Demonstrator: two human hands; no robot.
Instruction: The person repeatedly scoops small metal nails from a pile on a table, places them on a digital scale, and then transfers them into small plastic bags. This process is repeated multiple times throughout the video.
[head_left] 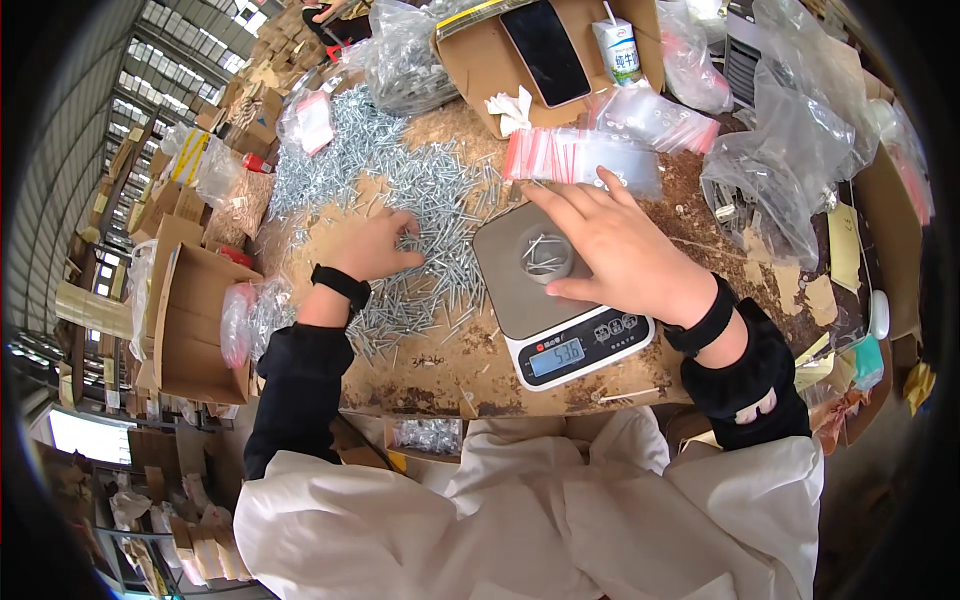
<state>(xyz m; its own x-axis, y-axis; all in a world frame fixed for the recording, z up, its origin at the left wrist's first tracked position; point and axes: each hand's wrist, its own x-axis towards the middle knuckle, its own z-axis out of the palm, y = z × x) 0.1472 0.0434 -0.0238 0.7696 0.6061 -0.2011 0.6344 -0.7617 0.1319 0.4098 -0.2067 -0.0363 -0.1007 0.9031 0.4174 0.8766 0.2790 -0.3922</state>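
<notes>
A large heap of silvery screws [430, 200] is spread over the left and middle of the worktable. My left hand [370, 245] rests at the heap's near left edge, fingers bent and thumb apart from them; nothing shows between them. A digital scale [510, 300] with a grey plate and lit display lies right of the heap. On its plate stands a small round cup [545, 255] with several screws inside. My right hand [625, 250] spreads open over the scale's right side, its thumb close beside the cup; whether it touches the cup I cannot tell.
Red-edged zip bags [580, 155] lie beyond the scale. Behind them a cardboard box [480, 60] holds a phone [547, 52] and a drink carton [618, 50]. Clear plastic bags [770, 170] crowd the right side. An open carton [205, 320] stands left of the table.
</notes>
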